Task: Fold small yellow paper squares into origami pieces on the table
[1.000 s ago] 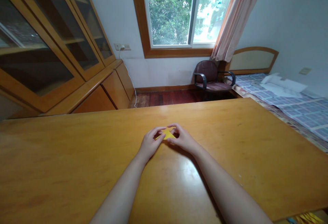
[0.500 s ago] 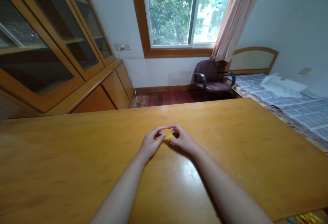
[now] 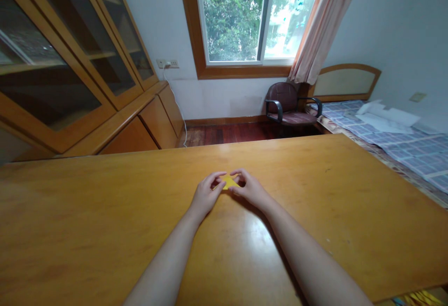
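Note:
A small piece of yellow paper [image 3: 229,182], seemingly folded, is held between my two hands, close over the table in the middle of the head view. My left hand [image 3: 209,190] pinches its left side with thumb and curved fingers. From the other side, my right hand [image 3: 249,189] grips the right edge, its thumb at the near side and its index finger arched over the far side. The fingers hide both ends of the paper. Between the two index fingertips is a small gap.
Under my hands spreads a wooden table [image 3: 105,222]. Beyond its far edge stands a maroon armchair [image 3: 285,105]; a bed [image 3: 395,142] lies at the right. A glass-door cabinet [image 3: 112,105] fills the left. Yellow strips [image 3: 420,298] show below the table's near right corner.
My index fingertips have parted slightly, and the far edge of the yellow paper shows a little more between them. Both arms stay almost where they were.

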`<state>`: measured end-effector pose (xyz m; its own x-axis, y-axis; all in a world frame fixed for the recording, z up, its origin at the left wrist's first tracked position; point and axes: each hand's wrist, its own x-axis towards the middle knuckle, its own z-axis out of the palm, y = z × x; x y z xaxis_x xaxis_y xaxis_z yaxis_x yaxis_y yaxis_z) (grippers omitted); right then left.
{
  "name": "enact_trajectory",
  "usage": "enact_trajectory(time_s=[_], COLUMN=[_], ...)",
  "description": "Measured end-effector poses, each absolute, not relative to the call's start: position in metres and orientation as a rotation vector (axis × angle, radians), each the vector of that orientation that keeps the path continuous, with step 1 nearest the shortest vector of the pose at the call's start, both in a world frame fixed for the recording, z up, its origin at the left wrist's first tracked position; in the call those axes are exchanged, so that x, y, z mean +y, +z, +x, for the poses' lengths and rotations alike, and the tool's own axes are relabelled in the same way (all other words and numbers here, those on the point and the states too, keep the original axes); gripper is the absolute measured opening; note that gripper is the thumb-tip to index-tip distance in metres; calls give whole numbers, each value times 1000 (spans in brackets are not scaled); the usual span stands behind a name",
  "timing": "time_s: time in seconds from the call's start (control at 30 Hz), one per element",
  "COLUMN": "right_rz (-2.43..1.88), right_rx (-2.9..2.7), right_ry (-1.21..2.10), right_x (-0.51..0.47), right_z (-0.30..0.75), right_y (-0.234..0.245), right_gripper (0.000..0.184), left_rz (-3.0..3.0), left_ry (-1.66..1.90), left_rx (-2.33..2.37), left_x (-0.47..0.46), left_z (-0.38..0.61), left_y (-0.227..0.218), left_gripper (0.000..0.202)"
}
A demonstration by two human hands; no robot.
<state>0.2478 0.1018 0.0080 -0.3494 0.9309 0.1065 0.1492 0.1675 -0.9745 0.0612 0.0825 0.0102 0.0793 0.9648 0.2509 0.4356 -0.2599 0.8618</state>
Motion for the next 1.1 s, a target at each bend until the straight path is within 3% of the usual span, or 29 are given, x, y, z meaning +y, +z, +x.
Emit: enact_trajectory(time_s=[1.1], right_rz=[-1015], right_rx=[-1297], right_ry=[1307], right_x=[115], right_z=[253], right_y=[-4], right_gripper=[35], left_rz=[1440], left_ry=[1357], left_rx=[1371], left_x=[92], left_z=[57], left_y=[5], left_gripper=[31])
